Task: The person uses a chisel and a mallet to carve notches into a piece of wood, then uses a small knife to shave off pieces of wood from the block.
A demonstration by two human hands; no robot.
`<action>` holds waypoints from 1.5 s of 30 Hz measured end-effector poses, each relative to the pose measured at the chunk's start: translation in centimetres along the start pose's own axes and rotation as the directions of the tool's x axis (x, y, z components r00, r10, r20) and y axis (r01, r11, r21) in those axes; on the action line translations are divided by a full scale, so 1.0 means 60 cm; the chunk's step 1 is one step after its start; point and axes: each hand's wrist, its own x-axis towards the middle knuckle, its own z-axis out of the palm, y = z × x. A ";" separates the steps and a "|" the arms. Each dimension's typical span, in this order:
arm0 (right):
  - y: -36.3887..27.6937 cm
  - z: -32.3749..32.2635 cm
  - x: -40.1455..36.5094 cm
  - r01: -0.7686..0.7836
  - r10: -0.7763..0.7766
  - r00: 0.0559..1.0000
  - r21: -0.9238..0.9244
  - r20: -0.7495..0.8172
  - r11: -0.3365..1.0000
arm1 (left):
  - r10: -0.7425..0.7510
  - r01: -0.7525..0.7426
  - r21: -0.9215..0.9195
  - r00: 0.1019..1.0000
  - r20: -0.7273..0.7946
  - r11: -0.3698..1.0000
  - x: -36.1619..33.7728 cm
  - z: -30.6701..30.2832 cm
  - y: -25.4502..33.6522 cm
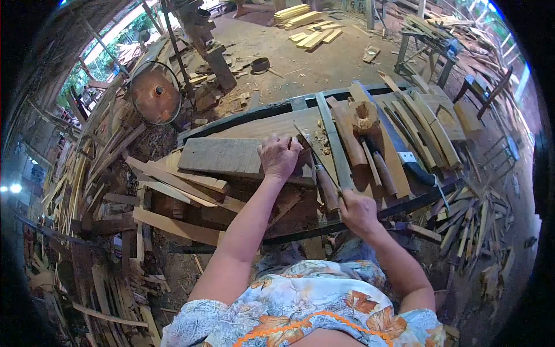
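Note:
My left hand presses on the right part of a weathered grey plank, its fingers bent over the far edge. The plank lies across the bench. My right hand is closed in a fist at the near end of what looks like a saw. Its long, thin blade, seen nearly edge-on, slants away to the left, beside the plank's right end. The handle is hidden in my fist. Close to the right hand lie a long narrow wooden strip and a round wooden handle.
Right of me lie a black-handled handsaw, a hollowed wooden block and several strips. Loose boards stick out on the left. A round rusty disc stands behind. Stacked lumber lies on the floor.

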 end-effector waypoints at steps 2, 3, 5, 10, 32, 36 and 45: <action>-0.021 -0.002 0.067 0.043 -0.043 0.999 -0.046 -0.001 0.998 | -0.009 0.009 -0.018 1.000 -0.008 1.000 0.001 0.000 0.003; -0.019 0.018 0.109 0.059 -0.060 0.998 -0.059 -0.001 0.996 | -0.003 0.003 0.003 1.000 -0.023 1.000 0.001 0.000 0.003; 0.024 0.108 0.207 -0.020 0.020 1.000 0.271 0.005 0.962 | 0.008 -0.007 0.023 0.999 -0.039 1.000 -0.002 0.000 0.003; -0.013 0.074 0.180 0.078 -0.081 0.992 -0.034 -0.092 0.996 | 0.002 -0.001 0.028 0.999 -0.045 1.000 -0.001 0.006 -0.001; -0.016 0.040 0.111 0.040 -0.037 0.995 0.028 -0.097 0.999 | 0.011 -0.008 0.053 0.998 -0.061 0.999 -0.001 0.005 0.001; 0.017 0.023 -0.033 -0.007 0.010 0.999 0.050 -0.047 0.999 | 0.000 0.002 0.061 0.999 -0.038 0.998 0.003 0.004 0.001; -0.023 0.040 0.170 0.028 -0.029 1.000 -0.023 -0.002 0.999 | -0.008 0.008 0.020 1.000 -0.015 1.000 0.001 0.008 -0.001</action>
